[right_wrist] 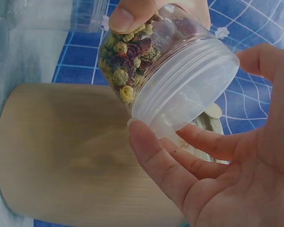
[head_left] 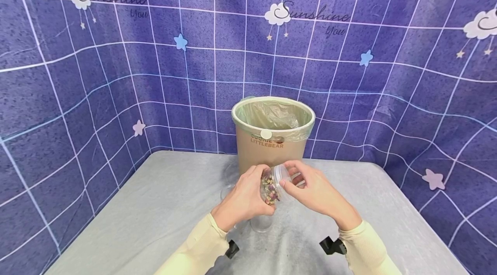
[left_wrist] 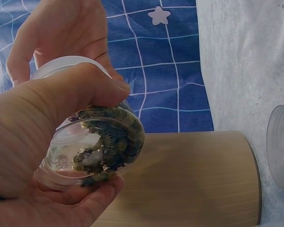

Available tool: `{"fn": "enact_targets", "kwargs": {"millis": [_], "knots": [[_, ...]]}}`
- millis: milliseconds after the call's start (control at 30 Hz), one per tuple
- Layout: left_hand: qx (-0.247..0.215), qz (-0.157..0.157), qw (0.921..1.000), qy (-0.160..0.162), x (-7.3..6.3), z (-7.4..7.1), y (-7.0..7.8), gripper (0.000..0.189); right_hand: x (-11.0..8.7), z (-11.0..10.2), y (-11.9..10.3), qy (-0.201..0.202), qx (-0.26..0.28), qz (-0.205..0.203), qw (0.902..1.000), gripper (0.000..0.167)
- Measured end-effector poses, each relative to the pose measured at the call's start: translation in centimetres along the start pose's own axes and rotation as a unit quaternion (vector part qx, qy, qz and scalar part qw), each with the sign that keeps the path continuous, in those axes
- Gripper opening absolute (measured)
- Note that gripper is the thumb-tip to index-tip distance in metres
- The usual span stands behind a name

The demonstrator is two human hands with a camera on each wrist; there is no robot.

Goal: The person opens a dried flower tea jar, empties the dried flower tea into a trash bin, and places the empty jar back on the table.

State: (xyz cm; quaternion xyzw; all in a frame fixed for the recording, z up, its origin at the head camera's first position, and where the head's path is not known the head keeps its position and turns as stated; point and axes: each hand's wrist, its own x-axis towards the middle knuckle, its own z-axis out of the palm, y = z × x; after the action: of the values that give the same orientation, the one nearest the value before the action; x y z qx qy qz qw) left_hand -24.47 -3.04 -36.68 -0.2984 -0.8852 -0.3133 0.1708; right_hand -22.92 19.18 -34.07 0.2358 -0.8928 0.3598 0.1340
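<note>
My left hand grips a clear jar of dried flower buds, its thumb and fingers round the body. The jar is tilted sideways, with its mouth end toward my right hand. A translucent lid covers that end, and my right hand holds the lid's edge between thumb and fingers. In the left wrist view the buds lie heaped to one side, seen through the jar's bottom. Much of my right hand is hidden there behind the jar and my left thumb.
A beige bin with a plastic liner stands just behind the hands. Clear round containers stand on the grey-covered table, partly hidden by my left arm; another clear round piece sits nearer. A blue gridded cloth hangs behind.
</note>
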Motion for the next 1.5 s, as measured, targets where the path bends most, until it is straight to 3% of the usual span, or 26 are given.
{"fn": "enact_targets", "kwargs": {"millis": [700, 1500], "knots": [[-0.008, -0.011, 0.9999, -0.007, 0.08, -0.05, 0.07, 0.09, -0.07, -0.27, -0.14, -0.005, 0.013, -0.026, 0.9996, 0.053], [-0.003, -0.011, 0.9999, -0.012, 0.13, -0.36, 0.1, 0.091, -0.13, -0.54, 0.48, -0.029, 0.056, -0.108, 0.9922, 0.072]]}}
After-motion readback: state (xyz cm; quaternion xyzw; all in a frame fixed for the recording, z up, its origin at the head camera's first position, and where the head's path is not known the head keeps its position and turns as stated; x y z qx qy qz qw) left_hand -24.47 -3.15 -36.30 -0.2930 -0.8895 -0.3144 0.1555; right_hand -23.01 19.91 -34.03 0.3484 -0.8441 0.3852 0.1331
